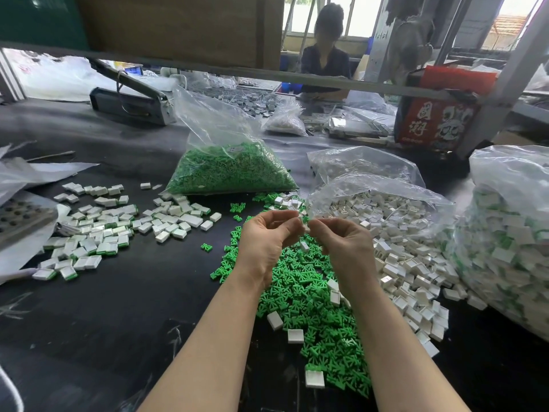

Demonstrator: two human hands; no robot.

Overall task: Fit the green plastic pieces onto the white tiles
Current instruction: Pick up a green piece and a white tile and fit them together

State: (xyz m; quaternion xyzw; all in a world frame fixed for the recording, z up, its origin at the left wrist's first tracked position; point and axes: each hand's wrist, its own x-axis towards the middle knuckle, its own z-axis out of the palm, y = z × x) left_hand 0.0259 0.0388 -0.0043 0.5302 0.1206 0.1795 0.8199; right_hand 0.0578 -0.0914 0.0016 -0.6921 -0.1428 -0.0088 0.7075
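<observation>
Head view is showing both hands raised together in the middle of the frame, above the black table (118,307). The left hand (267,239) is curling its fingers inward, and the right hand (341,245) is doing the same, fingertips of the two meeting around something small at centre frame. A speck of white and green is peeking out between them, so it is looking like one white tile being mated with one green piece (305,219), though the fingers are hiding most of it. Which way that piece is pointing, and how its long axis is lying, cannot be told from here.

Progress is looking partial. At left of the frame a spread of finished tiles (98,230), white with green edges, is lying flat and scattered in every direction. At the far right a big clear bag of finished tiles (511,233) is bulging.

Plenty is remaining: loose green pieces (315,298) are carpeting the table beneath the forearms, the heap running from centre toward the lower right, and a full bag of green pieces (231,171) is sitting upper centre. Bare white tiles (401,263) are spilling from an open bag at right of centre.
</observation>
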